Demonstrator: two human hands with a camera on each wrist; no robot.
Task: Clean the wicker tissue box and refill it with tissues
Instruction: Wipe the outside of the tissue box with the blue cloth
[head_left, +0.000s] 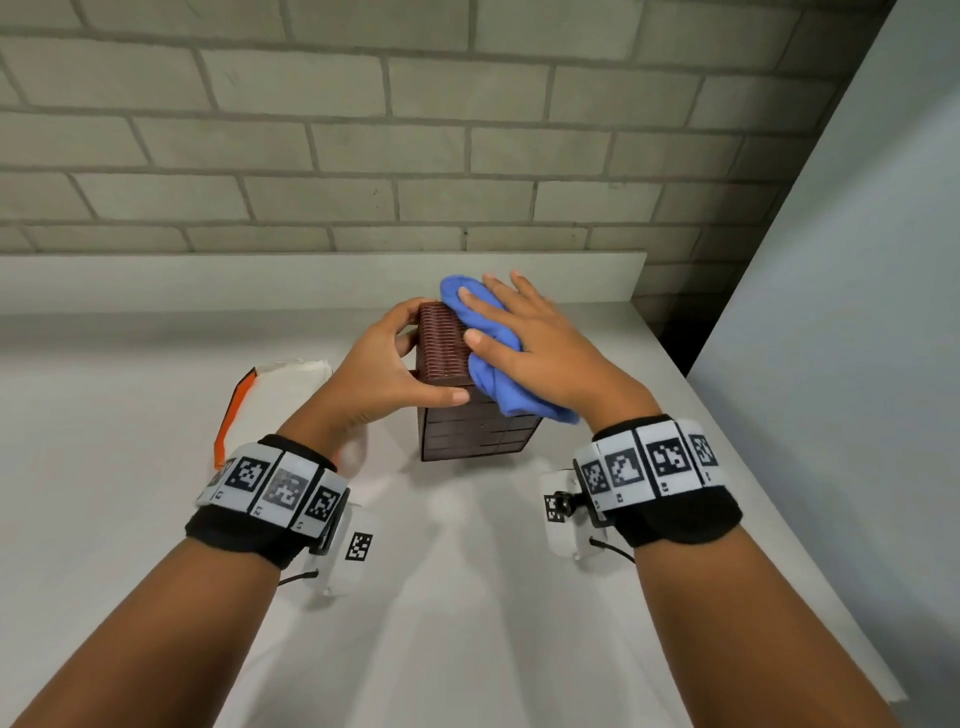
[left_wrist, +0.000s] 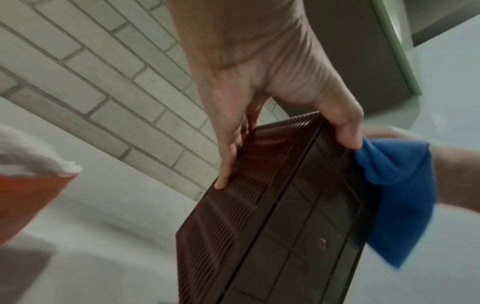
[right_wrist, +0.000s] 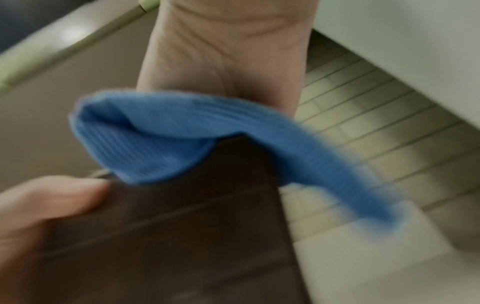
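Observation:
A dark brown wicker tissue box (head_left: 457, 410) (left_wrist: 272, 216) (right_wrist: 182, 236) stands on end on the white counter (head_left: 156, 519), its gridded underside toward me. My left hand (head_left: 395, 358) (left_wrist: 259, 92) grips its top left corner, thumb on the near face and fingers on the ribbed side. My right hand (head_left: 524, 338) (right_wrist: 223, 51) lies flat with straight fingers on a blue cloth (head_left: 493, 353) (left_wrist: 394, 195) (right_wrist: 182, 133), pressing it against the box's top right. The right wrist view is blurred.
A tissue pack with an orange wrapper (head_left: 270, 389) (left_wrist: 26, 185) lies on the counter left of the box. A brick wall (head_left: 363, 130) runs behind the counter's raised back edge. A pale panel (head_left: 857, 312) rises at the right, past the counter's right edge.

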